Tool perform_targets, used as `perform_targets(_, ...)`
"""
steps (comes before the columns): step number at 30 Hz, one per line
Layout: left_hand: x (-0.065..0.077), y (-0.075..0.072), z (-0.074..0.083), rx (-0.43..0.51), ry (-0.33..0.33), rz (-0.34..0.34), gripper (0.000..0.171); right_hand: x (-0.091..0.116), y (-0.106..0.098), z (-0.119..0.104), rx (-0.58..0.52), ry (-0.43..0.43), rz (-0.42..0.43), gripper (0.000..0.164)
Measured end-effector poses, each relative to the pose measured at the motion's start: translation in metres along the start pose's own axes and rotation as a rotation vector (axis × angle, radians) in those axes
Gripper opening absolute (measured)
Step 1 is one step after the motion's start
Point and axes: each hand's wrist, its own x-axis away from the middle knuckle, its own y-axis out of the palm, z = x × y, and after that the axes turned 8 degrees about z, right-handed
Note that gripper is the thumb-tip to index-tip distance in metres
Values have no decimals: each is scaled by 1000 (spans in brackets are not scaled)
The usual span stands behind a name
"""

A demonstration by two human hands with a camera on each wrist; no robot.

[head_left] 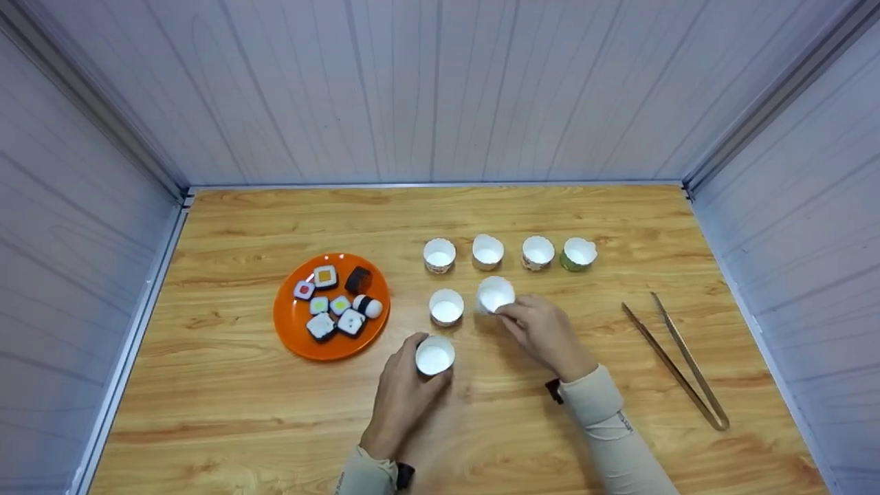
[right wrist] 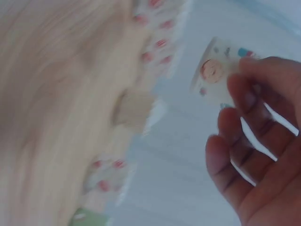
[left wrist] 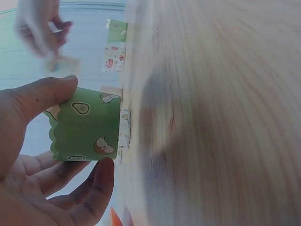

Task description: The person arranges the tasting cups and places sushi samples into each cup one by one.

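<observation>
My left hand (head_left: 402, 395) grips a green paper baking cup (left wrist: 87, 125) with an avocado print, its white inside facing up in the head view. Thumb and fingers curl round its sides, and it is held above the wooden table (head_left: 302, 426). To the right, my right hand (head_left: 546, 337) pinches the rim of a pale printed paper baking cup (right wrist: 216, 73) between thumb and fingertips, also raised off the table. Another white-lined baking cup (head_left: 446, 307) stands upright between the two held cups.
Several baking cups stand in a row behind, from a red-printed cup (head_left: 439, 256) to a green one (head_left: 578, 256) on the right. On the left, an orange plate (head_left: 292, 330) bears several toy-like sushi pieces (head_left: 351, 322). Metal tongs (head_left: 687, 364) lie spread at the right. Panel walls (head_left: 433, 89) enclose the table.
</observation>
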Motion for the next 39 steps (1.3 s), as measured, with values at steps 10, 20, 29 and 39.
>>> perform_targets(10,-4,3,2,-9,-42,-24,67,11,15,16,91,181,-186,5)
perform_targets(20,-5,3,4,-26,-79,-42,68,13,22,19,103,228,-236,8)
perform_targets(29,-4,4,4,-21,-68,-41,68,11,15,14,94,206,-206,19)
perform_targets(39,-4,3,6,0,12,-34,67,4,1,-24,-167,-122,-109,27)
